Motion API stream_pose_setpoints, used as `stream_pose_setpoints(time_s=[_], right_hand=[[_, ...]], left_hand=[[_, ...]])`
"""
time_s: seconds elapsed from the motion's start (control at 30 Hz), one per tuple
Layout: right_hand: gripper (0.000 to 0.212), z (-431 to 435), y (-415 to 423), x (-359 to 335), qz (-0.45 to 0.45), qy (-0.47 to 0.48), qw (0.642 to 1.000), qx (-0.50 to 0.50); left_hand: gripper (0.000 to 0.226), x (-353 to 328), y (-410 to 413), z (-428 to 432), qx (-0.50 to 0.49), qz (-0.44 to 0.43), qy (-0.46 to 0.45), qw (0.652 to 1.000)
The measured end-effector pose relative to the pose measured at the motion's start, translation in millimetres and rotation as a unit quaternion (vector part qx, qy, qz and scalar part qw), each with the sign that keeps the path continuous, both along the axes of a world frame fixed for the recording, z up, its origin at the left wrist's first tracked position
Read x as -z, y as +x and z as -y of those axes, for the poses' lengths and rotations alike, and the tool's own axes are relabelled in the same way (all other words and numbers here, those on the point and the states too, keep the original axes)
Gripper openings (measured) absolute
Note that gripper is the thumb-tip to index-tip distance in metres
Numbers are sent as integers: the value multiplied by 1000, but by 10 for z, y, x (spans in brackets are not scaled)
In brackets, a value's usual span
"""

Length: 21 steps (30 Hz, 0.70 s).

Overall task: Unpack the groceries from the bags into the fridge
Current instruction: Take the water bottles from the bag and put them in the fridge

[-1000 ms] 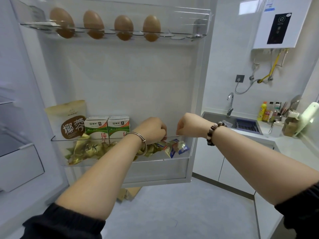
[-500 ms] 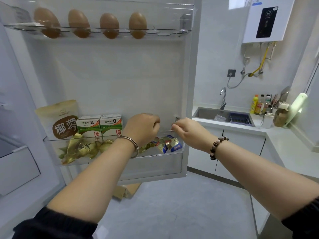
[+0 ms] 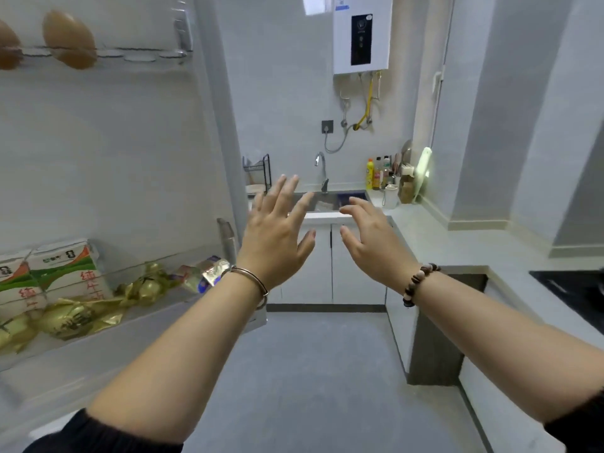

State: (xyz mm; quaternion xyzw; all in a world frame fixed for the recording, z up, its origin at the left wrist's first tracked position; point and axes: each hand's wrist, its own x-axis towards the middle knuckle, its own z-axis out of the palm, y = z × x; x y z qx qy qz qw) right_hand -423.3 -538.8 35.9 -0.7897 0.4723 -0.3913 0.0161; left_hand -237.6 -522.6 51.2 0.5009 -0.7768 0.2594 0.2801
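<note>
Groceries were ranged along the door shelf, below-left of the nearer left hand; it and the right hand were held wide, empty.

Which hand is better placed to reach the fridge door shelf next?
Likely left: the left hand, open and empty, is beside the end of the door shelf; the right hand, also open, is farther out toward the sink cabinet.
</note>
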Motion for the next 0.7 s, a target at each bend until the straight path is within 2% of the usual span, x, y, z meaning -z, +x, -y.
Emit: stream_pose_setpoints(time_s=[0.13, 0.27, 0.53, 0.7], right_hand=[[42, -268, -938, 77, 0, -6, 992, 123], [44, -603, -1920, 155, -23, -3, 963, 269], [50, -1627, -3588, 378, -85, 39, 869, 487], [52, -2361, -4452, 609, -56, 80, 801, 590]], left_hand=[[61, 143, -985, 158, 80, 3, 25, 996], [65, 293, -2050, 199, 148, 34, 32, 988], [69, 476, -4078, -282, 314, 36, 61, 947], [67, 661, -5239, -822, 403, 42, 75, 911]])
